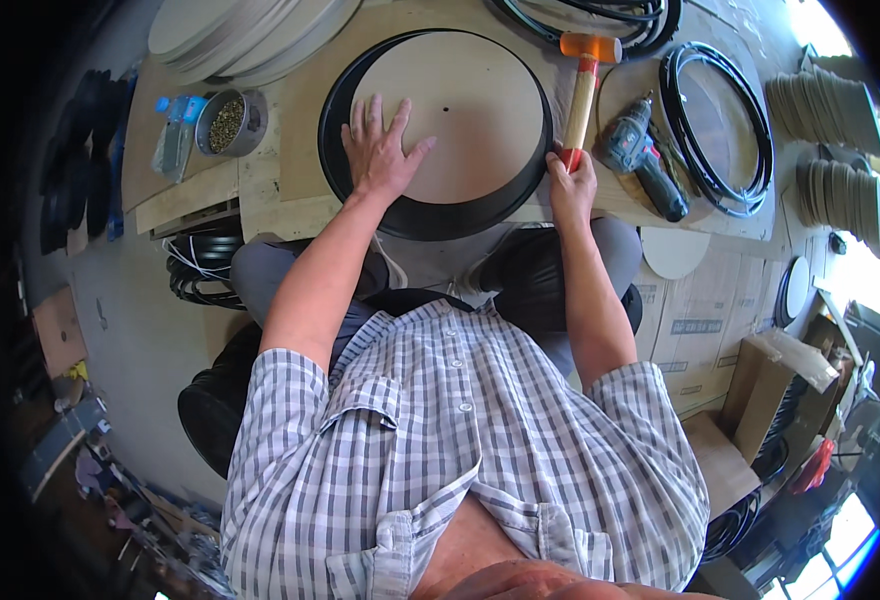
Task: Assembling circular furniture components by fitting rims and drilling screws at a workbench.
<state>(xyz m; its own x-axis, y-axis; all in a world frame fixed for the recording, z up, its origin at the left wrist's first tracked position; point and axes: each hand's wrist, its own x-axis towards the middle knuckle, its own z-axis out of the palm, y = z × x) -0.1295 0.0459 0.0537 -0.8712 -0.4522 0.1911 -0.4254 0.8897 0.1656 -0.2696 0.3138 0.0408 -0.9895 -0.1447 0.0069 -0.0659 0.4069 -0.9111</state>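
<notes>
My left hand (382, 155) lies with fingers spread on a round tan board (480, 130) that has a small dark hole at its middle. The board rests in a round black rim (430, 222), with more of the black showing at the near and left sides. In my right hand (572, 180) is a mallet (581, 100) with a wooden handle, red at the grip and near the top. Its amber-orange head points away from me, just right of the rim. A cordless drill (645, 160) lies to the right of my right hand.
Black rings (717, 130) lie at the table's right. On the left stand a metal bowl (232, 122) of small brass-coloured pieces and a plastic bottle (175, 140) with a blue cap. Round boards (250, 40) are stacked at far left; more stacks (825, 110) stand at right.
</notes>
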